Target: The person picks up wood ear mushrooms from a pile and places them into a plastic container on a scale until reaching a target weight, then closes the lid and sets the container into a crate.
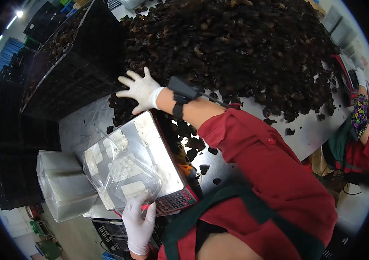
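Note:
My right hand (140,90), in a white glove, is spread open at the near left edge of a large heap of dark, curled pieces (227,47) that look like dried fungus. A dark band with a black device is on that wrist. Lower down, my left hand (139,221), also gloved, pinches the edge of a clear plastic container (132,173). This container lies over the metal plate of a red scale (165,151), whose keypad is beside my left fingers.
Stacked clear containers (65,184) stand left of the scale. A black crate (80,56) holding dark pieces is at the upper left. At the right, a co-worker's gloved hand (361,78) is by another red scale (345,78). Loose pieces dot the metal table (254,108).

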A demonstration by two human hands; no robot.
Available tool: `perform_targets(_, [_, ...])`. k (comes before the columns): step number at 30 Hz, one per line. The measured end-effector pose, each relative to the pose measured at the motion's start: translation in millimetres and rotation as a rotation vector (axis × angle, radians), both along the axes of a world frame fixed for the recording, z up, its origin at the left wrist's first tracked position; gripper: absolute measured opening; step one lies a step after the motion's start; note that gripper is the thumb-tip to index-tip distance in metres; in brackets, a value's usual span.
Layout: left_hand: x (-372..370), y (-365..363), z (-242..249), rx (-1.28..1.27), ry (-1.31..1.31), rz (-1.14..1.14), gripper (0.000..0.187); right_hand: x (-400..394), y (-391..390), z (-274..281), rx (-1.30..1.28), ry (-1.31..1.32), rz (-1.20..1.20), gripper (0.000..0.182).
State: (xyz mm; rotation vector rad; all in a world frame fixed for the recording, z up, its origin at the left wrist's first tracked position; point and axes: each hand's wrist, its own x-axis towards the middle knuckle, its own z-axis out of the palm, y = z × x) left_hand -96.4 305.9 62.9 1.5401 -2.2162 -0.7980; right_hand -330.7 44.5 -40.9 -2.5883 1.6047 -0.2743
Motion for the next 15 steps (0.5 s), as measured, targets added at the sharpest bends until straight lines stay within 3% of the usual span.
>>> perform_targets(1, [-2.0, -0.4, -0.5, 0.002, -0.004, 0.001, 0.028, 5.7, -5.5, -13.0, -0.053, 0.080, 0.049, 0.074])
perform_targets(3, [-5.2, -1.6, -1.4, 0.015, 0.023, -0.015, 0.029, 7.9, -8.5, 3.8, 0.099, 0.248, 0.061, 0.053])
perform_targets(6, [-5.1, -3.0, 1.6, -0.027, 0.001, -0.043, 0.030, -27.5, -7.3, -2.6, -0.117, 0.114, 0.059, 0.030])
perform_targets(8, [-0.6, -2.1, 0.2, -0.039, 0.017, -0.047, 0.031, -64.9, 8.6, -2.2, -0.227, -0.014, 0.081, 0.029])
perform_targets(11, [12.8, 0.5, -7.0, -0.078, 0.073, 0.003, 0.031, -125.0, 44.7, -7.6, -0.420, -0.230, -0.066, 0.031])
perform_targets(13, [21.7, 0.9, -11.0, -0.071, 0.058, 0.024, 0.031, -156.1, 68.2, -13.4, -0.361, -0.356, -0.275, 0.029])
perform_targets(15, [21.0, -1.1, -6.1, -0.107, 0.063, 0.005, 0.030, -174.8, 75.8, -15.8, -0.371, -0.538, -0.336, 0.026])
